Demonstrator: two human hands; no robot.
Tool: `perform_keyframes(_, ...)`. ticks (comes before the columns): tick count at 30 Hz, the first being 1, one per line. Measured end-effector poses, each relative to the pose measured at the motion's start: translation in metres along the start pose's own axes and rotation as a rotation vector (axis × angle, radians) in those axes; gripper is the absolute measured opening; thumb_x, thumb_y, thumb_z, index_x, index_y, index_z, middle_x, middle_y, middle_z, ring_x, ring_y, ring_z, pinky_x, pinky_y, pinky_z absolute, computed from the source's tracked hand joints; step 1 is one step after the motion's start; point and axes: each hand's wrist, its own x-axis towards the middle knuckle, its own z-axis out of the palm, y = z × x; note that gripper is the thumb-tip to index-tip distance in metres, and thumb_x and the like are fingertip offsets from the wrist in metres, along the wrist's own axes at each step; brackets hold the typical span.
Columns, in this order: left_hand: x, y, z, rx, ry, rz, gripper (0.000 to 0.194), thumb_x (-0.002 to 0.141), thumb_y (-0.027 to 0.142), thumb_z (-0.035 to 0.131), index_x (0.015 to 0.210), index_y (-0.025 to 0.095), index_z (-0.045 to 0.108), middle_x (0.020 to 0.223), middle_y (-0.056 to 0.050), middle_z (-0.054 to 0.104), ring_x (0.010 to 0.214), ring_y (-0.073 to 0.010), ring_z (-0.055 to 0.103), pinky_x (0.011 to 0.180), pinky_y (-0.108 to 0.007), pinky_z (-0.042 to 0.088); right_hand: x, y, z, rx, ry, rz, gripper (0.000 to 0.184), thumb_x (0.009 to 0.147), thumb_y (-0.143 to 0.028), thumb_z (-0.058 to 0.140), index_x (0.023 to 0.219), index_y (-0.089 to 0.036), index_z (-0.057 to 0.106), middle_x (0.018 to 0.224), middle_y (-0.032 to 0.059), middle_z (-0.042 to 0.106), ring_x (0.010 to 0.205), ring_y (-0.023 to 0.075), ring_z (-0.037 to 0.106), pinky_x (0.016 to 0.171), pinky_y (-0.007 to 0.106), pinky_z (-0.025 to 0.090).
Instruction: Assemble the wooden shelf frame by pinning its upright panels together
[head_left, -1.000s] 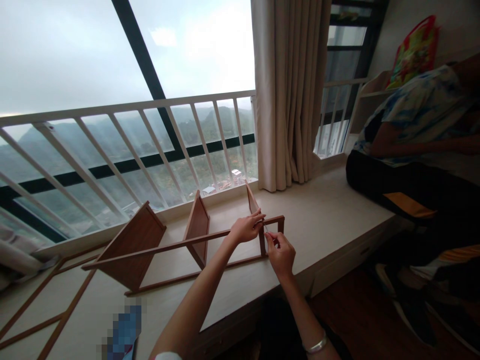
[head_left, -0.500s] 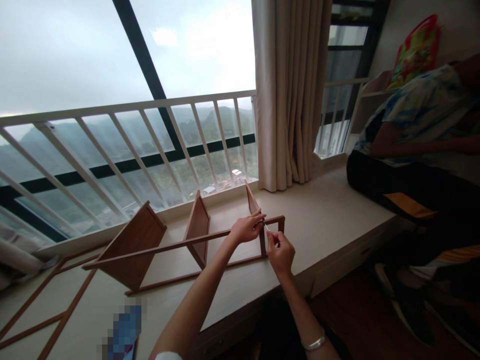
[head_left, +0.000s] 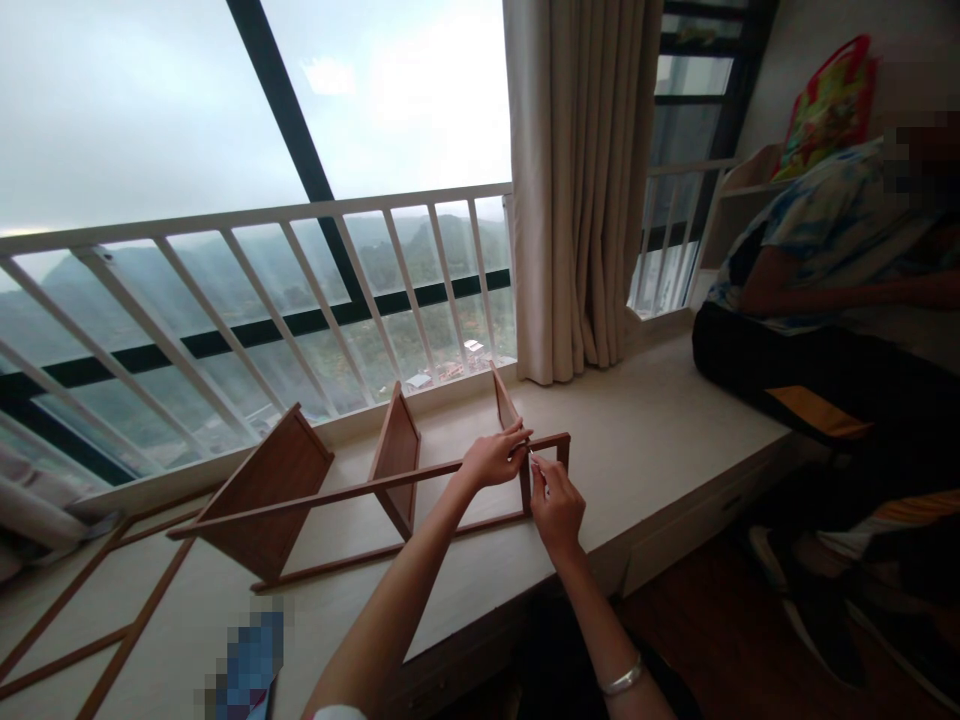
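A brown wooden shelf rack (head_left: 322, 498) lies on its side on the pale window seat, its three boards standing up from the long rails. Near the rack's right end, my left hand (head_left: 491, 458) is closed around the upper rail, fingers by the joint with the end board. Just right of it, my right hand (head_left: 559, 508) pinches a thin silver hex key (head_left: 532, 454). The tip of that key meets the frame at the joint; the fastener itself is too small to make out.
Another wooden frame (head_left: 131, 632) lies flat at the left. A blurred blue item (head_left: 251, 660) is at the front edge of the window seat (head_left: 645, 415). White railing (head_left: 262, 215) and a beige curtain (head_left: 570, 200) stand behind. A person (head_left: 825, 260) sits at the right.
My right hand has shifted slightly up toward the joint and turned its fingers, and less of the hex key shows. My left hand and the rack have stayed in place.
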Motion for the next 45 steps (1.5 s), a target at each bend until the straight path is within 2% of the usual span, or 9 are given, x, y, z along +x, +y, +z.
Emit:
perform_keyframes(7, 0.000, -0.002, 0.002, 0.007, -0.005, -0.002, 0.043, 0.082, 0.034, 0.032, 0.124, 0.033, 0.031, 0.136, 0.003, 0.024, 0.098, -0.0192, 0.053, 0.080, -0.029, 0.043, -0.001, 0.002, 0.001, 0.059, 0.007, 0.033, 0.027, 0.083, -0.027, 0.038, 0.104, -0.020, 0.055, 0.094, 0.0072, 0.059, 0.087, 0.0155, 0.054, 0.075, 0.027, 0.041)
perform_keyframes(12, 0.001, -0.006, 0.007, -0.015, 0.032, 0.036, 0.043, 0.082, 0.036, 0.032, 0.125, 0.033, 0.030, 0.136, 0.002, 0.024, 0.097, -0.0200, 0.054, 0.080, -0.031, 0.044, -0.002, -0.001, 0.000, 0.249, 0.040, 0.195, 0.029, 0.079, -0.035, 0.044, 0.100, -0.018, 0.054, 0.089, 0.0072, 0.059, 0.068, 0.0127, 0.055, 0.059, 0.024, 0.043)
perform_keyframes(18, 0.001, -0.004, 0.004, -0.044, 0.010, -0.003, 0.043, 0.081, 0.037, 0.033, 0.124, 0.033, 0.032, 0.135, 0.003, 0.025, 0.101, -0.0196, 0.051, 0.085, -0.031, 0.041, -0.005, 0.004, 0.006, 0.535, 0.076, 0.487, 0.031, 0.074, -0.043, 0.048, 0.087, -0.016, 0.052, 0.075, 0.0039, 0.059, 0.056, 0.0109, 0.054, 0.050, 0.023, 0.042)
perform_keyframes(20, 0.001, -0.004, 0.004, -0.043, 0.017, 0.002, 0.043, 0.081, 0.037, 0.033, 0.124, 0.033, 0.033, 0.135, 0.003, 0.026, 0.101, -0.0196, 0.052, 0.085, -0.031, 0.041, -0.006, 0.006, 0.008, 0.650, 0.026, 0.594, 0.032, 0.071, -0.047, 0.050, 0.080, -0.017, 0.051, 0.067, 0.0016, 0.058, 0.050, 0.0098, 0.051, 0.043, 0.021, 0.039)
perform_keyframes(24, 0.002, -0.007, 0.008, -0.036, 0.048, 0.034, 0.043, 0.082, 0.037, 0.032, 0.124, 0.033, 0.032, 0.135, 0.003, 0.026, 0.099, -0.0188, 0.053, 0.083, -0.030, 0.042, -0.004, 0.004, 0.008, 0.954, -0.236, 0.759, 0.037, 0.072, -0.052, 0.045, 0.068, -0.017, 0.052, 0.058, 0.0006, 0.056, 0.044, 0.0081, 0.046, 0.036, 0.018, 0.031)
perform_keyframes(26, 0.002, -0.008, 0.009, -0.035, 0.058, 0.050, 0.042, 0.082, 0.037, 0.032, 0.124, 0.033, 0.032, 0.135, 0.003, 0.026, 0.099, -0.0184, 0.053, 0.083, -0.029, 0.042, -0.002, 0.001, 0.006, 1.084, -0.308, 0.816, 0.037, 0.073, -0.052, 0.044, 0.068, -0.016, 0.052, 0.056, 0.0001, 0.054, 0.044, 0.0077, 0.045, 0.037, 0.018, 0.031)
perform_keyframes(36, 0.003, -0.007, 0.006, -0.014, 0.026, 0.024, 0.043, 0.081, 0.037, 0.033, 0.124, 0.034, 0.031, 0.135, 0.004, 0.024, 0.094, -0.0189, 0.055, 0.079, -0.029, 0.044, 0.007, -0.002, 0.004, 1.484, -0.328, 0.984, 0.023, 0.074, -0.041, 0.051, 0.070, -0.018, 0.052, 0.048, -0.0071, 0.036, 0.037, 0.0043, 0.030, 0.032, 0.016, 0.022)
perform_keyframes(41, 0.003, -0.005, 0.005, -0.006, 0.018, 0.018, 0.042, 0.082, 0.037, 0.032, 0.123, 0.034, 0.032, 0.135, 0.004, 0.024, 0.095, -0.0189, 0.055, 0.080, -0.029, 0.044, 0.008, 0.000, 0.001, 1.646, -0.393, 1.017, 0.011, 0.076, -0.028, 0.052, 0.071, -0.018, 0.052, 0.049, -0.0075, 0.034, 0.038, 0.0039, 0.028, 0.030, 0.014, 0.023)
perform_keyframes(45, 0.004, -0.005, 0.005, 0.000, 0.020, 0.018, 0.042, 0.082, 0.037, 0.033, 0.123, 0.034, 0.032, 0.136, 0.004, 0.024, 0.096, -0.0187, 0.054, 0.080, -0.029, 0.043, 0.007, 0.002, 0.004, 1.777, -0.365, 1.068, 0.006, 0.074, -0.022, 0.055, 0.072, -0.016, 0.052, 0.049, -0.0082, 0.035, 0.039, 0.0020, 0.030, 0.032, 0.011, 0.027)
